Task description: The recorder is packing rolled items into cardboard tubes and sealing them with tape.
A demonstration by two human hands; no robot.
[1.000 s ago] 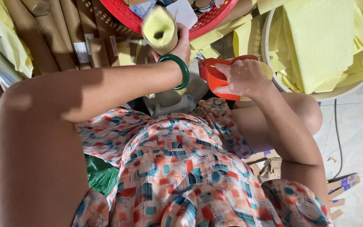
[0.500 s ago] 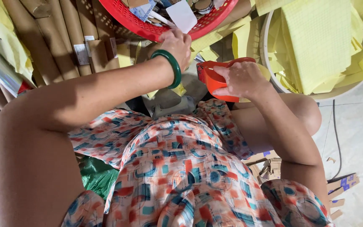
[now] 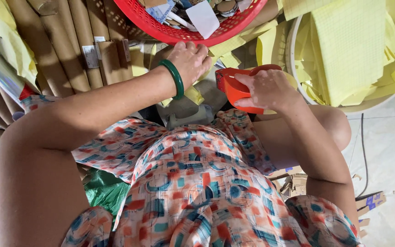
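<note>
At twelve o'clock the red basket (image 3: 170, 29) of scraps fills the top of your view, with the brown cardboard tubes (image 3: 69, 41) stacked at ten and the pale tub (image 3: 298, 77) of yellow grid sheets (image 3: 348, 45) at two; between them, at the centre, your two hands work over your lap. Your right hand (image 3: 266, 89) is closed around the red tape dispenser (image 3: 232, 87), fingers over its top, holding it just right of centre; your left hand (image 3: 189, 59), green bangle (image 3: 173, 78) on the wrist, rests knuckles-up just under the basket rim, fingers curled, and whether it grips anything beneath I cannot tell. By my reading you are between pieces, dispenser ready, the other hand at the pile; the next move calls for steady hold on the dispenser and a clear piece brought under it.
</note>
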